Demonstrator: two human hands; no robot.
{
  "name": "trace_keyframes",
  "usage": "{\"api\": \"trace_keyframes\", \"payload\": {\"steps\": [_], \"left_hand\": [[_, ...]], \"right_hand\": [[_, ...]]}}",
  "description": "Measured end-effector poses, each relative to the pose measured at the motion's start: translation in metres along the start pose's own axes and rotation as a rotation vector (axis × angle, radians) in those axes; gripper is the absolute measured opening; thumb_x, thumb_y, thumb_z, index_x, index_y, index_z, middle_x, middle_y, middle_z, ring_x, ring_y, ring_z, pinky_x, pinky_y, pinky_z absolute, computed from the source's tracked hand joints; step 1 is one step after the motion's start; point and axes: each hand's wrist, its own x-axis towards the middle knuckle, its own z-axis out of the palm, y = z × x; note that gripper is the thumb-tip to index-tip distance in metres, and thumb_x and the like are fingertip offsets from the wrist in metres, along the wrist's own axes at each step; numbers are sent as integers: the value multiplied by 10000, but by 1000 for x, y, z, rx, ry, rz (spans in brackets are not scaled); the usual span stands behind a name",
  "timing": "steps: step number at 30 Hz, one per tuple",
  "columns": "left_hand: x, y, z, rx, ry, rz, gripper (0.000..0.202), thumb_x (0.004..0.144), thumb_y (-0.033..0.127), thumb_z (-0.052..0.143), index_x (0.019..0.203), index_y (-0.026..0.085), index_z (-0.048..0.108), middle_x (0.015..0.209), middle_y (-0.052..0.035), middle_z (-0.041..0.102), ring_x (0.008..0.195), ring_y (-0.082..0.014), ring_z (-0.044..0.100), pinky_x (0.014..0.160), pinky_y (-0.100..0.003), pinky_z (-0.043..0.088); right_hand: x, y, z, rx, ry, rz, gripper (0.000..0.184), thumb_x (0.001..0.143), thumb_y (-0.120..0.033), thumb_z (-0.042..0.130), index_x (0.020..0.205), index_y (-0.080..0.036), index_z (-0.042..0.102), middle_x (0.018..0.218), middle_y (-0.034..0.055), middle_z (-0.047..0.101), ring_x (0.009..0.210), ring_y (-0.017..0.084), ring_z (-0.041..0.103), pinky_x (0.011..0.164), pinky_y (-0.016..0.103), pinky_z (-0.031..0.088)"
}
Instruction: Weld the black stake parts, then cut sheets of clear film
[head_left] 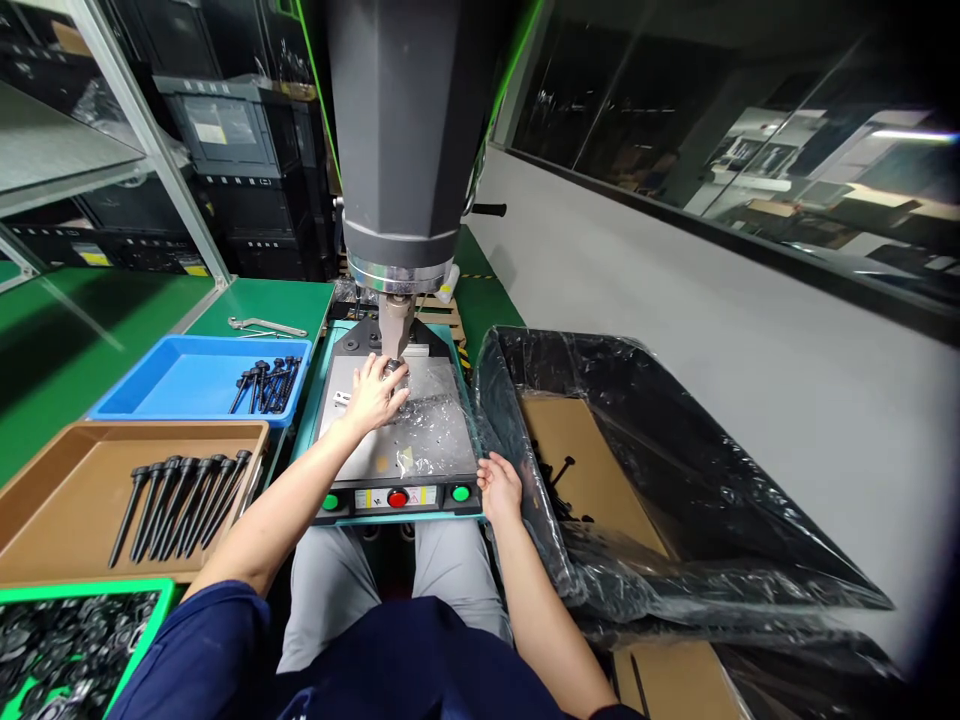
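Small part [395, 372] sits directly under press horn [396, 325], fingers of my left hand [373, 392] pinched around it. Right hand [500, 487] empty, loosely open, well in front-right of press horn. I should seat it square and flat, fingertips clear of press horn.

The press's base plate [375, 458] is dull brushed metal under crinkled glossy film [436, 428]. The blue tray [180, 380] by the bench's left edge is smooth shiny plastic; the box [574, 455] is matt cardboard lined with glossy sheeting.
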Motion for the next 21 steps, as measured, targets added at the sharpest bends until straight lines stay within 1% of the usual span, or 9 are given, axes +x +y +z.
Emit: {"api": "trace_keyframes", "payload": {"steps": [4, 7, 9, 11, 14, 17, 21], "left_hand": [[2, 2, -5, 24, -7, 0, 520, 956, 486, 474, 1424, 279, 571, 1478, -180, 437, 1476, -433, 231, 1104, -700, 289], [2, 2, -7, 30, -10, 0, 533, 957, 483, 472, 1435, 266, 564, 1477, -198, 429, 1470, -447, 235, 1095, -710, 295], [2, 2, -8, 30, -16, -3, 545, 962, 479, 465, 1458, 266, 541, 1482, -205, 420, 1469, -451, 238, 1090, -713, 299], [2, 3, -10, 30, -23, -2, 554, 967, 475, 463, 1479, 270, 516, 1490, -206, 411, 1466, -448, 248, 1088, -707, 309], [1, 5, -12, 37, -30, -6, 566, 965, 477, 474, 1489, 266, 504, 1513, -210, 387, 1464, -454, 256, 1084, -709, 315], [-1, 7, -13, 44, -34, -6, 566, 966, 484, 473, 1485, 262, 510, 1537, -215, 361, 1472, -468, 236, 1080, -726, 302], [-6, 8, -15, 20, -17, 4, 557, 969, 489, 474, 1472, 257, 526, 1576, -212, 326, 1487, -471, 219, 1091, -733, 284]], "right_hand": [[1, 2, -2, -17, -16, -12, 396, 566, -269, 751, 932, -185, 627, 678, 4, 693, 519, 106, 582, 431, 183, 405], [1, 4, -3, -16, -22, -29, 410, 571, -287, 759, 941, -184, 616, 674, 3, 690, 514, 107, 585, 432, 183, 409], [1, 4, -4, -11, -6, -36, 430, 557, -292, 758, 946, -180, 614, 668, -2, 688, 491, 99, 567, 407, 175, 381], [0, 5, -5, -19, 17, -42, 445, 542, -295, 755, 947, -177, 614, 659, -14, 682, 453, 83, 531, 372, 164, 327], [-3, 7, -8, -44, 41, -65, 428, 554, -310, 743, 940, -176, 617, 650, -33, 664, 406, 63, 480, 345, 162, 268], [-6, 9, -10, -43, 61, -84, 414, 575, -343, 739, 935, -183, 612, 608, -61, 614, 384, 58, 449, 339, 164, 240], [-10, 12, -14, -47, 66, -73, 411, 597, -357, 736, 946, -200, 587, 560, -97, 534, 384, 58, 420, 348, 165, 227]]}}
